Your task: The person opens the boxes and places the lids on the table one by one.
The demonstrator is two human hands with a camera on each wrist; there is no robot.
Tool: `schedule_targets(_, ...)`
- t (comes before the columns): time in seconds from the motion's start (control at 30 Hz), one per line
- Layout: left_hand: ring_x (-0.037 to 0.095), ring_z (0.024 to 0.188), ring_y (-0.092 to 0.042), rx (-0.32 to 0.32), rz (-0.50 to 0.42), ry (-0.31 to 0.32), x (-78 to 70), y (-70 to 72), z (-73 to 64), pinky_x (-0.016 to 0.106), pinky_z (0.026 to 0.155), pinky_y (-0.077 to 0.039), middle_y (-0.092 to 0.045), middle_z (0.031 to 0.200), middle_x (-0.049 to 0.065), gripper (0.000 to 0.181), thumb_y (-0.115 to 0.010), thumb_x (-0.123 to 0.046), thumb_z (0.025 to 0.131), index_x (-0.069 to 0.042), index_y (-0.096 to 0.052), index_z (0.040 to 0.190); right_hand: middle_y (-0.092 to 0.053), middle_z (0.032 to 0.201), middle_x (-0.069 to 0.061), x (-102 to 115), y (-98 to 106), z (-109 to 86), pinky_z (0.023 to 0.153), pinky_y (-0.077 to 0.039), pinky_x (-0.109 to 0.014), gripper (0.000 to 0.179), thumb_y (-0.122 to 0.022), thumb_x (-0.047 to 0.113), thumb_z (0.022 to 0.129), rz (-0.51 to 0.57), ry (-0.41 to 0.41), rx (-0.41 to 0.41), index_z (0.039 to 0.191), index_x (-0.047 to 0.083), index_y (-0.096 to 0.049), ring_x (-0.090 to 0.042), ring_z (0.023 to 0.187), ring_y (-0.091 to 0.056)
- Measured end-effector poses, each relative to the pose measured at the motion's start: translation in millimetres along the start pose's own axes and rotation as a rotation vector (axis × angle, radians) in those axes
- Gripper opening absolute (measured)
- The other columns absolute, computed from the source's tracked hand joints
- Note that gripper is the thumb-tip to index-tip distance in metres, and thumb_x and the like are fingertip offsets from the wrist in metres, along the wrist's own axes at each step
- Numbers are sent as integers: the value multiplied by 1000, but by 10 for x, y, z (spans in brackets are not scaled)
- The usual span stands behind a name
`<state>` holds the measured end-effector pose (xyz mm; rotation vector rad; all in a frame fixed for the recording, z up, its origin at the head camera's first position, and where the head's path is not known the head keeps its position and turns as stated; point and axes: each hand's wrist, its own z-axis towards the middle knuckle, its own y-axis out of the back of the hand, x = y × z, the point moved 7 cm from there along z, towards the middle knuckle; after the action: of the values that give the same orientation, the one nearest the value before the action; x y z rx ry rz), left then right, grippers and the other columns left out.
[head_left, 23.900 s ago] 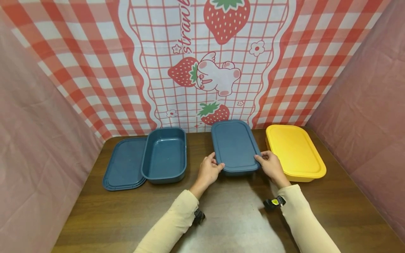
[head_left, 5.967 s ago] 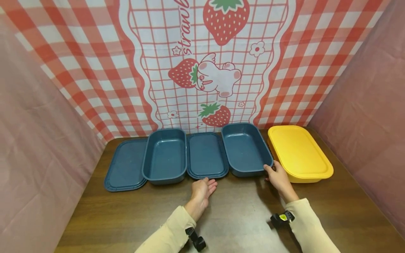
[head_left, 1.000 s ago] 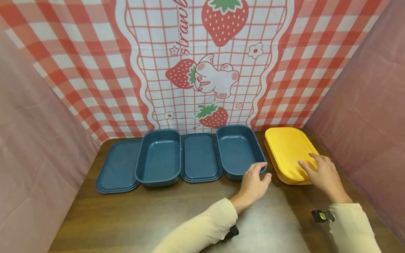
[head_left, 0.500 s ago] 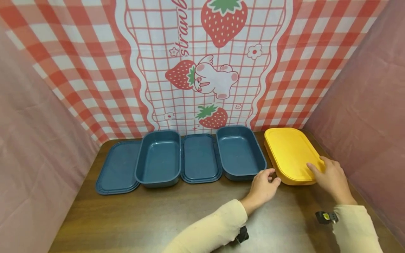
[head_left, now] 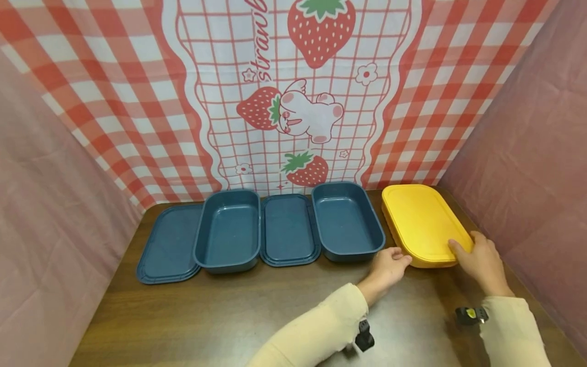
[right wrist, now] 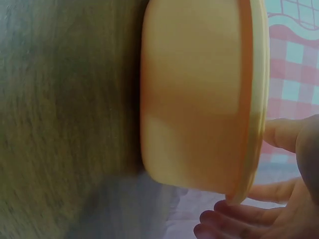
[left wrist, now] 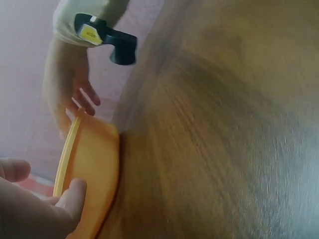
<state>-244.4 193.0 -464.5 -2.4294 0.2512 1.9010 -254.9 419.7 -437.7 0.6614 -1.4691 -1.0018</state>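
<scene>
A yellow lidded box [head_left: 424,221] stands at the right of the table. My right hand [head_left: 483,262] is at its front right corner, thumb on the lid [right wrist: 264,74] and index finger against the rim. The other fingers hang loosely below that rim in the right wrist view. My left hand [head_left: 387,267] is at the front left corner. In the left wrist view its fingers [left wrist: 75,199] lie along the box's side, while the thumb is apart from the lid. Whether the left fingers press the box, I cannot tell.
Two blue boxes without lids, one at the middle [head_left: 347,219] and one further left [head_left: 229,229], stand on the wooden table [head_left: 220,316]. Two blue lids lie flat, one between them [head_left: 290,229] and one at far left [head_left: 169,244]. A checked cloth [head_left: 147,102] hangs behind.
Earlier both hands held the lidded middle blue box; its lid now lies to its left. Lately my left hand has moved right to the yellow box, and my right hand has settled on its corner.
</scene>
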Motion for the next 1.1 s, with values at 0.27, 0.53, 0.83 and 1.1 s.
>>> schedule_targets(0.27, 32, 81, -68, 28, -234, 53, 77, -94, 51, 28, 61, -47, -72, 90, 16, 29, -65, -6, 89, 3, -63, 116, -34, 128, -52, -123, -44, 57, 95, -33, -71, 80, -40, 44, 101, -11, -53, 33, 135, -26, -26, -67, 113, -37)
schedule_targets(0.53, 38, 89, -69, 22, -312, 55, 56, -118, 75, 41, 77, -57, -73, 94, 17, 24, -64, -2, 89, 3, -65, 112, -34, 131, -50, -259, -104, 105, 97, -34, -69, 76, -35, 43, 102, 53, -121, 51, 135, -25, -28, -65, 115, -38)
schedule_targets(0.83, 32, 82, -71, -50, -409, 102, 76, -109, 131, 41, 80, -58, -71, 86, 17, 18, -65, 4, 85, 4, -65, 103, -39, 126, -49, -299, -92, 100, 95, -36, -68, 62, -33, 30, 103, 90, -116, 11, 131, -25, -34, -63, 112, -41)
schedule_targets(1.1, 31, 88, -72, -14, -457, 159, 137, -128, 186, 41, 86, -57, -72, 89, 19, 20, -63, 6, 85, 6, -65, 105, -48, 118, -44, -288, -69, 77, 80, -44, -53, 58, -37, 28, 102, 129, -138, -25, 129, -24, -40, -54, 102, -51)
